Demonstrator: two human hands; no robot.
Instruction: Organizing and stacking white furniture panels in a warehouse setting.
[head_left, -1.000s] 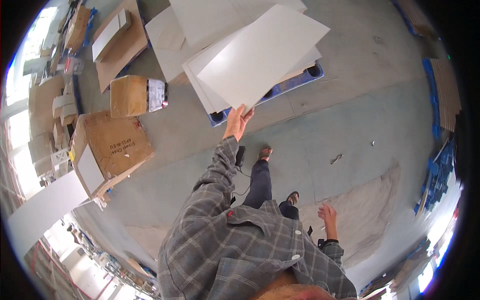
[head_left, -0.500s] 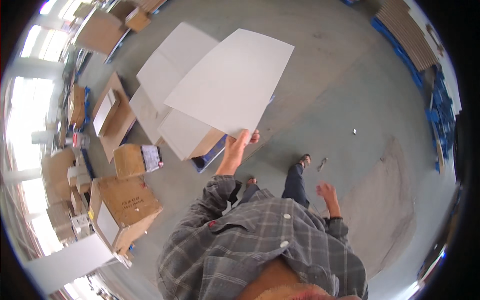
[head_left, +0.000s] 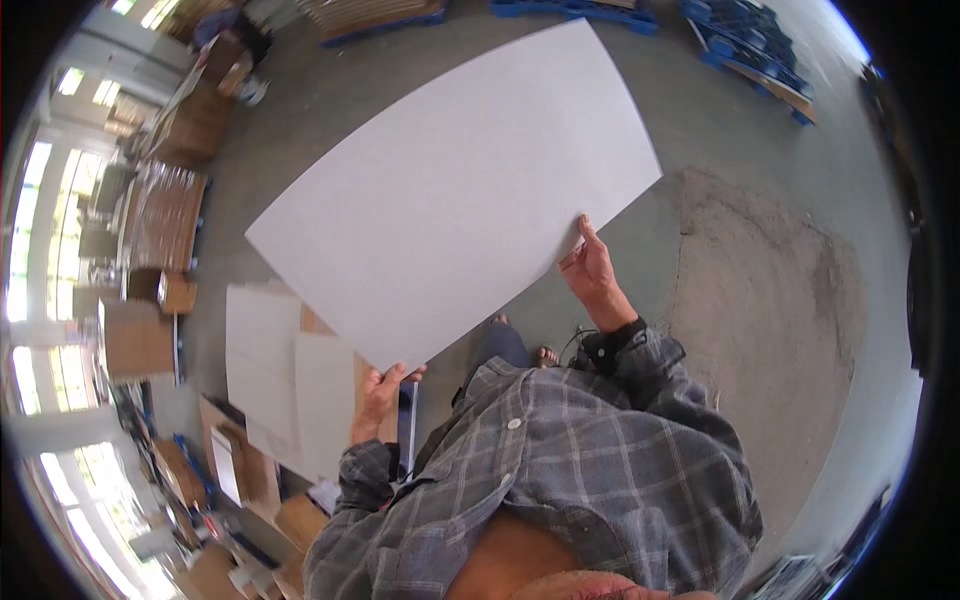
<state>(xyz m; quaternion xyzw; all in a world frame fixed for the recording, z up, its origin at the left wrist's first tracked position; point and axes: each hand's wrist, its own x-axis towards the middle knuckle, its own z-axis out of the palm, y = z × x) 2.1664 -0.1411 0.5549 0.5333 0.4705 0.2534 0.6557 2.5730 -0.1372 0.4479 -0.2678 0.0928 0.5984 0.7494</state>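
A large white sheet (head_left: 460,190), flat and stiff like board, is held up in front of me, tilted with its far corner high. My left hand (head_left: 376,392) grips its near left corner, fingers closed over the edge. At the near right edge, my right hand (head_left: 592,265) pinches the sheet, the thumb lying on top and the fingers beneath. More white sheets (head_left: 262,365) lie on a stack to the left, beyond my left hand, with brown cardboard showing between them. Part of that stack is hidden behind the held sheet.
Cardboard boxes (head_left: 140,340) and a film-wrapped stack (head_left: 165,215) line the left side by the windows. Blue pallets (head_left: 745,40) stand at the far right, and a loaded pallet (head_left: 375,15) at the back. A rough brownish floor patch (head_left: 765,300) lies to the right.
My view has swung to the right, away from the stack. My right hand, free before, has come up and taken hold of the sheet's edge. The left hand keeps its grip.
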